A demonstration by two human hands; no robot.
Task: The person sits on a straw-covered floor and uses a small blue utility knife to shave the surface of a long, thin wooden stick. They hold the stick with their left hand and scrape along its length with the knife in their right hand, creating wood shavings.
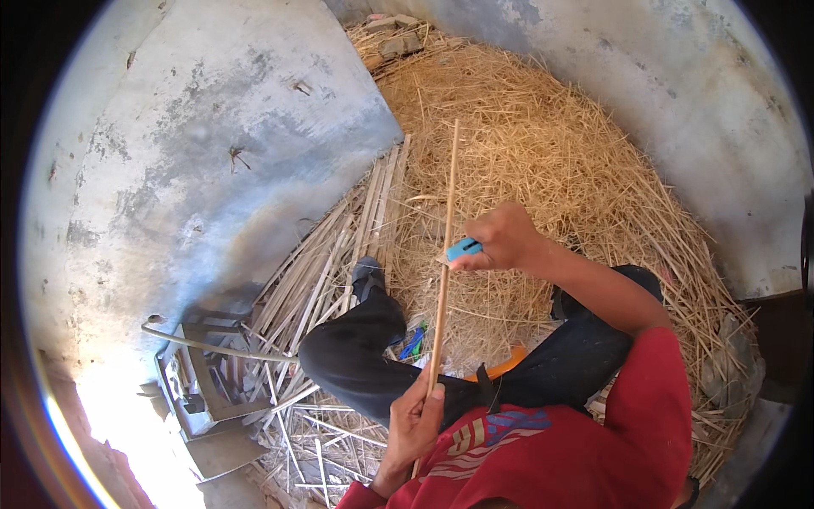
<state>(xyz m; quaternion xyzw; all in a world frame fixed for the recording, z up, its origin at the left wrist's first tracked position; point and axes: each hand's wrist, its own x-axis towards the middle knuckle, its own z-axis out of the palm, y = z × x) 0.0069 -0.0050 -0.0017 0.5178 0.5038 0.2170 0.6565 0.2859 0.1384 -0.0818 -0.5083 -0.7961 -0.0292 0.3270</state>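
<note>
Blue plastic shows between your right fingers [475, 254]: they are curled tight around a small blue-handled cutter [464, 248], which sits against the side of the stick [443, 271] about midway along it. Your right hand [502, 239] is closed into a loose fist over the tool, with the forearm running back toward your red shirt [585, 450].

Lower down, your left fingers [421, 399] wrap the near end of the stick, thumb pressed along it, so your left hand [413, 424] pinches it firmly just above your lap. The stick is thin, pale and straight; it stands nearly upright in the picture, its far tip reaching over the straw heap [551, 144], its near end passing through your left hand.

You sit with your knees bent in dark trousers [356, 352], one foot pointing toward the wall. Something orange [509, 363] and a blue bit [414, 343] peek out between your legs; what they are cannot be told.

Straw covers the floor ahead and to your right, up to the far grey wall [721, 110]. A bundle of split canes [339, 271] lies along the left wall's foot, beside your left knee. Near the lower left corner sits a metal box [199, 382] with a curved rod [212, 346] across it.
</note>
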